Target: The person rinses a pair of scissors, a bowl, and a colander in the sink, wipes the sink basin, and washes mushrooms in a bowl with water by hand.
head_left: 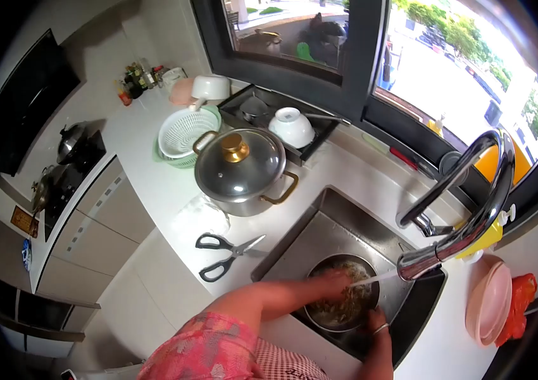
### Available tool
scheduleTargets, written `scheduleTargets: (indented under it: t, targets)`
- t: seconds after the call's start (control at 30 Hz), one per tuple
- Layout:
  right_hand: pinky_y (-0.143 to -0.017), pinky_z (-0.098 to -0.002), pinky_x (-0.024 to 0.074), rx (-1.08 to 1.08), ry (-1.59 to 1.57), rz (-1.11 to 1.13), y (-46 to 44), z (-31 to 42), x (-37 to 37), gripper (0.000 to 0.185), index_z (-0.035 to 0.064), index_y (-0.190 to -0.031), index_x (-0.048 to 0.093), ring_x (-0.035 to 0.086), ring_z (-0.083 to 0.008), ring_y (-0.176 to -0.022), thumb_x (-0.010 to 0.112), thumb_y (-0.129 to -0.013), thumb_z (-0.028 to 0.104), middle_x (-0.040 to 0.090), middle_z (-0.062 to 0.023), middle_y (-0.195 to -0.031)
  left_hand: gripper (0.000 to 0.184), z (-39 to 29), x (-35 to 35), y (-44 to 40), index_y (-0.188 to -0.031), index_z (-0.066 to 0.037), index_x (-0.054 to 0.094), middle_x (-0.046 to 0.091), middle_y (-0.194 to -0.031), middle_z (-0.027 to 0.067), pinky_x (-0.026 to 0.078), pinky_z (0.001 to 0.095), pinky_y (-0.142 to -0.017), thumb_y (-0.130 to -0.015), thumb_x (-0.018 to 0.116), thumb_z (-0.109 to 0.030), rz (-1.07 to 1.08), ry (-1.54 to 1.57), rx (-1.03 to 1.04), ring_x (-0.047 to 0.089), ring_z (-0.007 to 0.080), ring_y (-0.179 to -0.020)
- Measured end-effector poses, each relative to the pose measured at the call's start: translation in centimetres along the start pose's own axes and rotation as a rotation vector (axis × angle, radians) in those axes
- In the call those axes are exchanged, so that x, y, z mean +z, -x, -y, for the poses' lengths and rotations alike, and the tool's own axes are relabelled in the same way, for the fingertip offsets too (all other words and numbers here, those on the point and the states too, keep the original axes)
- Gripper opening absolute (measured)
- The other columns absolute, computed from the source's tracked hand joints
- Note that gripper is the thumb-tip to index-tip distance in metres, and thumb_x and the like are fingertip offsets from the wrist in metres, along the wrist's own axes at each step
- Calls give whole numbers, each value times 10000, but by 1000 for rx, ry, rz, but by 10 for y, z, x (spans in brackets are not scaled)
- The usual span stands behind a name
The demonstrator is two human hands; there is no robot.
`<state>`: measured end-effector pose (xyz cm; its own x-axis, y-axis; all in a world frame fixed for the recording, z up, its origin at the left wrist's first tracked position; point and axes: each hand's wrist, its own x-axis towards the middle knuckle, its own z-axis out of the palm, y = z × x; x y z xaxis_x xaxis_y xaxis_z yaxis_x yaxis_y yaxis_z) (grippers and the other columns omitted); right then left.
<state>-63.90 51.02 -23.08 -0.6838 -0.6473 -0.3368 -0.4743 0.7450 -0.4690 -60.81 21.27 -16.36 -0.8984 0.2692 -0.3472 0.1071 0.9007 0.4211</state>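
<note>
In the sink (294, 244) sits a round metal bowl (328, 324) holding water and small brownish-green pieces that I cannot identify. Water runs from the faucet (416, 263) into it. My left hand (334, 285) reaches over the left rim into the bowl, its fingers blurred and partly hidden among the contents. At the bowl's right side my right hand (378, 323), with a ring on one finger, grips the rim. Open black-handled scissors (236, 250) lie on the counter left of the sink.
A lidded pot (240, 166) with gold handles stands behind the scissors, beside a white colander (188, 133). An upturned white bowl (292, 126) rests on the dish rack (323, 136). A pink basin (489, 304) leans right of the sink, next to a red bag (521, 304).
</note>
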Motion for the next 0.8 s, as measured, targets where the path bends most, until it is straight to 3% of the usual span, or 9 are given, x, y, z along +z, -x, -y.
scheduleTargets:
  t: [0.07,0.17,0.2,0.27,0.33,0.37,0.53,0.63,0.8]
  targets:
    - [-950,-526,518,-56,375,158,-10,-37,28,456,48,-1146,643,640,-423,-1035,730,-782,308,677,-237,-1044,655,-2,-7,14,-1377,-211,563,435,-1506,193,476,457,-993,-761,753,-330,-169,-24,-65,432,353,-1378]
    - [-966,-528,486,-3,367,233,-11,-40,32,315,57,-999,655,620,-437,-1079,711,-820,309,685,-232,-1050,586,7,25,1,-1358,-174,578,439,-1497,202,484,461,-982,-819,717,-354,98,-78,-7,509,356,-1292]
    - [-871,-515,519,-102,323,74,-5,-32,28,431,72,-918,666,618,-438,-970,871,-587,259,674,-212,-963,545,10,41,-5,-1344,-155,590,470,-1469,206,497,469,-963,-843,701,-339,201,-83,23,567,361,-1228]
    - [-854,-478,571,542,-1013,-112,-1,-4,28,484,51,-1068,663,651,-412,-990,844,-657,230,674,-206,-996,468,12,51,-15,-1311,-124,615,578,-1351,210,518,473,-941,-881,671,-302,353,115,-54,651,359,-1101]
    - [-729,-484,619,608,-1039,-38,3,41,-19,452,24,-1217,605,687,-392,-956,704,-810,193,667,-211,-1073,471,13,53,-21,-1306,-123,622,649,-1248,207,524,465,-941,-892,654,-344,349,263,-65,674,349,-1071]
    - [-651,-488,635,692,-1135,-5,5,54,-33,435,11,-1282,567,705,-383,-928,612,-882,176,661,-214,-1117,509,12,54,-18,-1321,-130,616,668,-1214,201,522,457,-947,-889,653,-396,259,257,-32,670,340,-1093]
    - [-975,-444,503,567,-819,-132,-10,12,17,462,9,-1270,627,658,-412,-1110,537,-887,251,687,-265,-1178,688,-30,3,-10,-1403,-182,578,609,-1332,199,511,435,-975,-844,656,-575,-45,-77,-13,634,349,-1180]
    - [-707,-467,575,540,-873,-79,-11,8,19,457,-6,-1309,538,691,-403,-891,527,-905,206,657,-248,-1173,690,-32,20,-10,-1391,-208,600,518,-1432,217,501,440,-994,-813,690,-574,-282,-315,195,601,396,-1212]
    - [-524,-483,621,667,-979,-22,1,55,-30,454,-20,-1325,489,720,-406,-758,517,-916,176,656,-244,-1120,583,-27,31,-25,-1372,-228,617,517,-1437,208,500,437,-1007,-863,661,-509,384,-304,375,595,412,-1212]
